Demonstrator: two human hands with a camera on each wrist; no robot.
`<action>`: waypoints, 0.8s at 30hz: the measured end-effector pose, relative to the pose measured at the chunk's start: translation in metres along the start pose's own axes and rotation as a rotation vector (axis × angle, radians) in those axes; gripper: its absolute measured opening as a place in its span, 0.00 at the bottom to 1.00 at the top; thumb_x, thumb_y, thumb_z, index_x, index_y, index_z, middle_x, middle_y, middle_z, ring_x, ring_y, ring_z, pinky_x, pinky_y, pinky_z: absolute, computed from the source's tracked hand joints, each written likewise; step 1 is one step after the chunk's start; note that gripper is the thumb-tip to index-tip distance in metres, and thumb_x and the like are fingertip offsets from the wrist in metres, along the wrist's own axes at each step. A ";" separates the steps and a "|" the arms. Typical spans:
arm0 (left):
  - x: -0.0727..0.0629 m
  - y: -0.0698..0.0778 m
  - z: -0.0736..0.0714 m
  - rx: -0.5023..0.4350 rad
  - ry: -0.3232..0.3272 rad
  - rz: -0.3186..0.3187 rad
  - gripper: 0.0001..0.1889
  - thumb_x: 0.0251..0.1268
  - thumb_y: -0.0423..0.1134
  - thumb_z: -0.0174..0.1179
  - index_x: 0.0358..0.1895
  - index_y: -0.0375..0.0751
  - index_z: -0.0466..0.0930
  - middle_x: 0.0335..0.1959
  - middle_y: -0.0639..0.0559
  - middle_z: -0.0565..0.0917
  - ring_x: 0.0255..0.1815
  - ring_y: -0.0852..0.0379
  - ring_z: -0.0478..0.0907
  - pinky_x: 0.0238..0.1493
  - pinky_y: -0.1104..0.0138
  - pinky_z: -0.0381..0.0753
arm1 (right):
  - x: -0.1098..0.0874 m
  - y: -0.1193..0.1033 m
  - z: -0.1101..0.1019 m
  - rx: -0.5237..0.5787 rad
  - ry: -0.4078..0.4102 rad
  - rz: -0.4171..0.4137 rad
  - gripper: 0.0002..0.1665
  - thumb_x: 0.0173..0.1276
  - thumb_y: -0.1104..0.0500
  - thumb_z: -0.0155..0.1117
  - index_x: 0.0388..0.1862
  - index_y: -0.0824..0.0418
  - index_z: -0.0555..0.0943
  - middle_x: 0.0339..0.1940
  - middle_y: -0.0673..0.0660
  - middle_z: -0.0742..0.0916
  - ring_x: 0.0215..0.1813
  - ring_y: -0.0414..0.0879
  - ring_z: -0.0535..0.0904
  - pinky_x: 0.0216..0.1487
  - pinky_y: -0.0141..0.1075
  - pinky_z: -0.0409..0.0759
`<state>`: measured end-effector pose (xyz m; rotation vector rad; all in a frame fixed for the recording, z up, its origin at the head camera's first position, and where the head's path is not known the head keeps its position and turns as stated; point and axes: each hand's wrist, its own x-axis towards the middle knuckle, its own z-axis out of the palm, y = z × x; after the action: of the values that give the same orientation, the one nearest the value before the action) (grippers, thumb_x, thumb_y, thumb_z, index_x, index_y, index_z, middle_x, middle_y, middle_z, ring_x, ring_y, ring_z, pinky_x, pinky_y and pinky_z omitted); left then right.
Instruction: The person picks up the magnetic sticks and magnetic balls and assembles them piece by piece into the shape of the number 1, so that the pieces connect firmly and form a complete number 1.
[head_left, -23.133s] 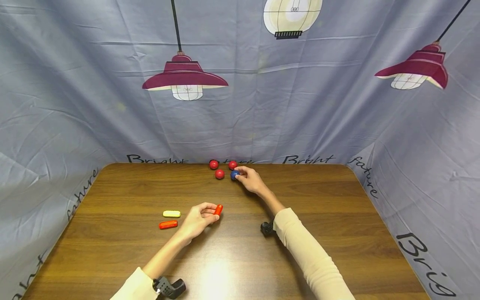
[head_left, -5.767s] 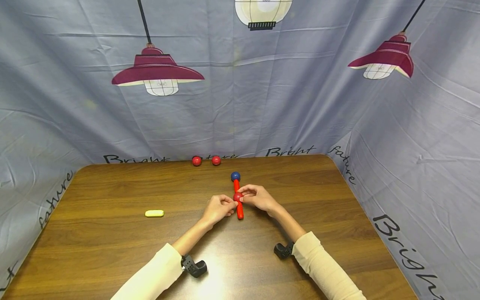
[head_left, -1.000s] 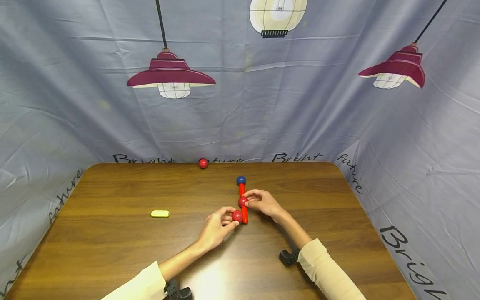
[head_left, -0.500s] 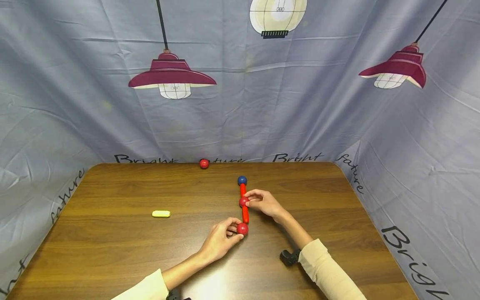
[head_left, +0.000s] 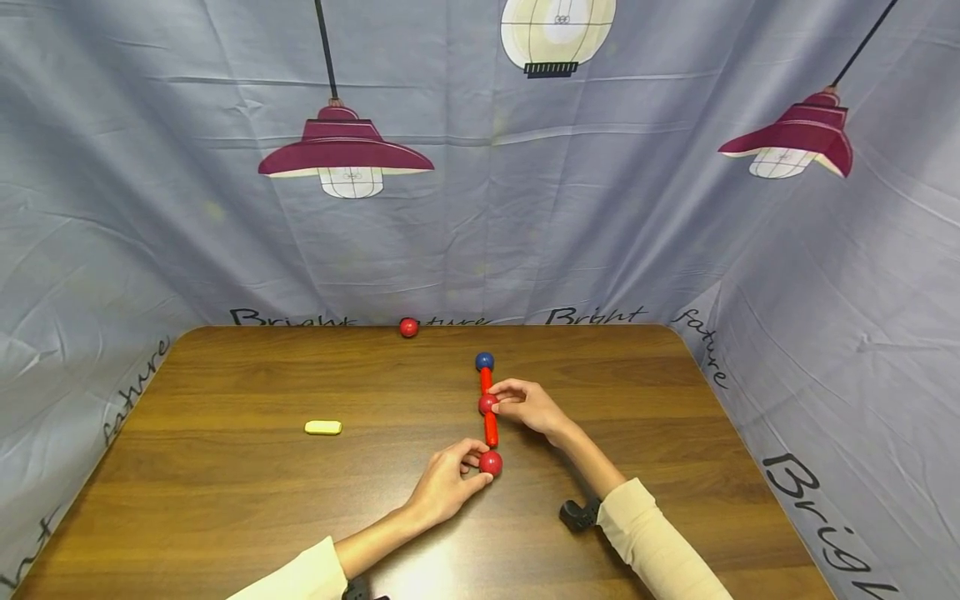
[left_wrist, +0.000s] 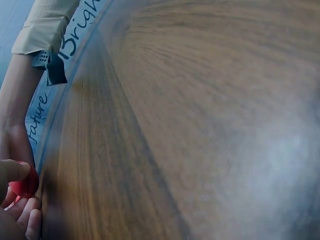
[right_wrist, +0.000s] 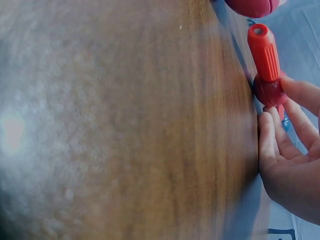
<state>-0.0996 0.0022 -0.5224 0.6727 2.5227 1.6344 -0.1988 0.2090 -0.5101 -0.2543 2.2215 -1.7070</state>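
A straight chain lies on the table in the head view: a blue ball [head_left: 484, 361], a red rod [head_left: 486, 380], a red ball [head_left: 487, 404] and a second red rod [head_left: 491, 430]. My right hand [head_left: 531, 410] pinches the chain's red ball between thumb and fingers. Just off the near end of the second rod, my left hand [head_left: 444, 483] holds another red ball [head_left: 491, 463] by thumb and fingertips. In the right wrist view the rod's free end [right_wrist: 259, 31] shows a small hole, with a gap to the held ball [right_wrist: 252, 4].
One loose red ball [head_left: 408, 327] sits at the table's far edge. A yellow rod [head_left: 323, 427] lies to the left on the wooden table [head_left: 225, 483]. Printed cloth [head_left: 480, 217] hangs behind and at the sides.
Over the last second my left hand has brought its red ball toward me and slightly right, from beside the second rod to its near end. My right hand has stayed on the chain's ball.
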 end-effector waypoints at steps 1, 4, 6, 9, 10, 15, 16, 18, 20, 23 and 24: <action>0.000 0.000 0.000 0.000 0.001 0.001 0.16 0.58 0.30 0.71 0.50 0.39 0.81 0.39 0.53 0.86 0.42 0.57 0.83 0.43 0.66 0.82 | 0.000 0.000 0.000 0.000 0.001 0.000 0.19 0.65 0.63 0.70 0.54 0.67 0.82 0.44 0.57 0.87 0.47 0.46 0.83 0.46 0.34 0.80; 0.001 0.000 0.002 0.002 0.005 0.003 0.17 0.58 0.29 0.71 0.50 0.39 0.81 0.39 0.53 0.86 0.42 0.58 0.83 0.43 0.65 0.82 | 0.000 -0.001 0.000 0.000 0.002 0.002 0.19 0.65 0.63 0.70 0.54 0.67 0.82 0.44 0.58 0.87 0.47 0.47 0.83 0.46 0.34 0.80; 0.001 -0.001 0.002 0.008 0.009 0.005 0.17 0.57 0.29 0.71 0.50 0.39 0.81 0.39 0.53 0.86 0.42 0.58 0.83 0.43 0.65 0.82 | -0.001 -0.001 -0.001 0.001 0.003 0.003 0.19 0.65 0.64 0.70 0.54 0.67 0.82 0.44 0.58 0.87 0.46 0.47 0.83 0.46 0.34 0.80; 0.001 -0.002 0.003 0.014 0.012 0.006 0.17 0.57 0.29 0.72 0.49 0.39 0.81 0.40 0.53 0.85 0.41 0.59 0.83 0.42 0.66 0.81 | -0.001 -0.001 -0.001 -0.006 0.006 0.004 0.19 0.64 0.64 0.70 0.54 0.67 0.82 0.44 0.59 0.87 0.46 0.47 0.83 0.46 0.34 0.80; 0.001 -0.002 0.004 0.016 0.012 0.006 0.17 0.57 0.29 0.72 0.49 0.39 0.81 0.40 0.53 0.85 0.41 0.59 0.83 0.42 0.66 0.81 | -0.001 -0.001 -0.001 -0.008 0.007 0.004 0.19 0.64 0.63 0.70 0.54 0.67 0.82 0.45 0.59 0.87 0.46 0.47 0.83 0.46 0.34 0.80; 0.001 -0.003 0.005 0.021 0.017 0.009 0.17 0.56 0.29 0.72 0.49 0.39 0.81 0.39 0.53 0.85 0.41 0.59 0.82 0.41 0.67 0.81 | -0.001 0.000 -0.001 -0.009 0.002 -0.003 0.20 0.65 0.63 0.70 0.54 0.69 0.81 0.46 0.61 0.86 0.46 0.47 0.83 0.46 0.34 0.80; 0.002 -0.003 0.005 0.022 0.018 0.010 0.17 0.56 0.29 0.72 0.49 0.39 0.81 0.39 0.53 0.85 0.41 0.59 0.82 0.40 0.67 0.81 | -0.001 0.000 -0.001 -0.009 0.001 -0.005 0.20 0.65 0.63 0.70 0.54 0.69 0.81 0.46 0.61 0.86 0.46 0.47 0.83 0.46 0.34 0.80; 0.003 -0.003 0.005 0.029 0.019 0.017 0.17 0.56 0.29 0.72 0.49 0.38 0.81 0.39 0.53 0.85 0.40 0.59 0.82 0.40 0.67 0.81 | -0.001 0.000 -0.001 -0.010 0.003 -0.009 0.20 0.66 0.63 0.70 0.54 0.70 0.80 0.46 0.61 0.87 0.46 0.46 0.83 0.46 0.33 0.80; 0.003 -0.003 0.005 0.035 0.022 0.024 0.17 0.56 0.29 0.72 0.49 0.38 0.81 0.39 0.53 0.85 0.40 0.59 0.82 0.39 0.67 0.81 | -0.001 0.000 -0.001 -0.011 0.006 -0.009 0.20 0.66 0.63 0.70 0.54 0.70 0.80 0.45 0.60 0.87 0.46 0.46 0.83 0.46 0.33 0.80; 0.004 -0.003 0.006 0.050 0.026 0.038 0.17 0.56 0.29 0.72 0.48 0.38 0.81 0.39 0.52 0.84 0.40 0.58 0.82 0.39 0.67 0.81 | 0.000 0.001 -0.001 -0.012 0.010 -0.003 0.19 0.66 0.63 0.70 0.54 0.69 0.81 0.45 0.59 0.87 0.47 0.46 0.83 0.46 0.33 0.80; 0.004 -0.003 0.006 0.052 0.028 0.037 0.17 0.56 0.29 0.72 0.48 0.38 0.81 0.39 0.53 0.84 0.40 0.58 0.82 0.39 0.66 0.81 | 0.000 0.001 -0.001 -0.010 0.014 0.000 0.19 0.66 0.63 0.70 0.54 0.68 0.81 0.45 0.59 0.87 0.47 0.46 0.83 0.46 0.33 0.80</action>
<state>-0.1028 0.0080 -0.5271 0.7105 2.5962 1.6050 -0.1994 0.2099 -0.5109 -0.2459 2.2407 -1.7027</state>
